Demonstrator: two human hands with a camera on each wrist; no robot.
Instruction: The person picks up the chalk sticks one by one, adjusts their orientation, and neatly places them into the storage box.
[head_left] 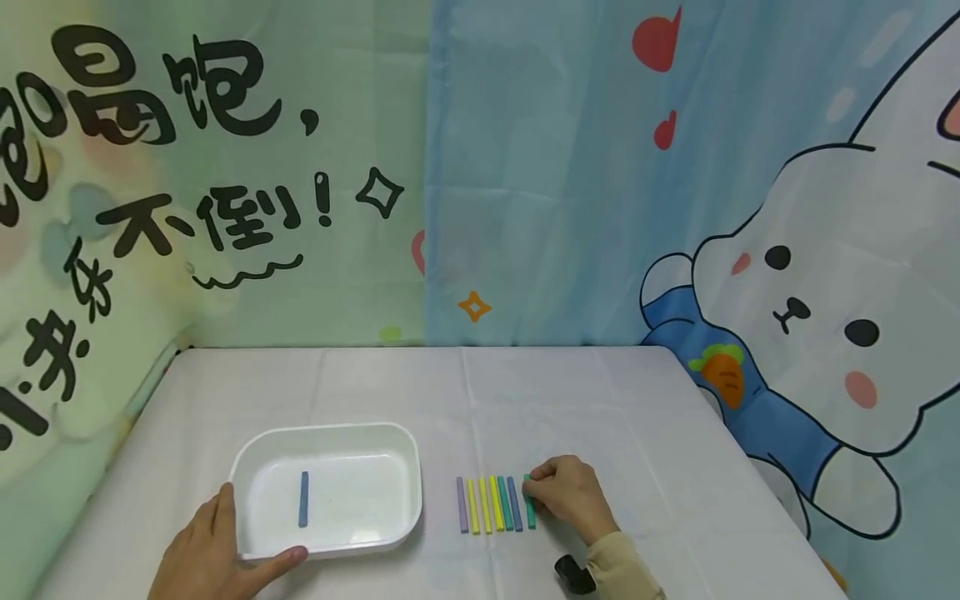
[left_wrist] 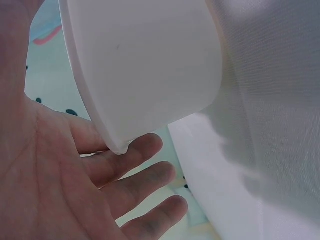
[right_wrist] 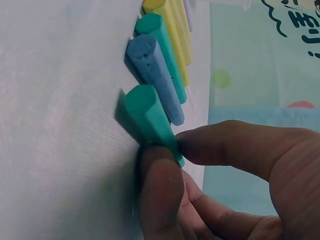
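My right hand [head_left: 573, 496] pinches a green chalk stick [right_wrist: 150, 110] between thumb and fingertips, at the right end of a row. To its left lie a blue chalk [head_left: 514, 504], another green one [head_left: 506, 503], three yellow ones [head_left: 483, 505] and a purple one [head_left: 462, 505], side by side. A white tray [head_left: 352, 547] stands on the left, with one blue chalk [head_left: 303, 499] lying in it. My left hand [head_left: 202, 546] rests at the tray's near left corner, thumb along the front rim and fingers along the left side. Its fingers [left_wrist: 137, 187] are spread and nearly straight.
A white cloth covers the table [head_left: 600, 392]. A black object [head_left: 574, 575] sits by the right sleeve [head_left: 624, 567]. Behind the table hangs a printed curtain [head_left: 525, 167] with writing and a cartoon rabbit.
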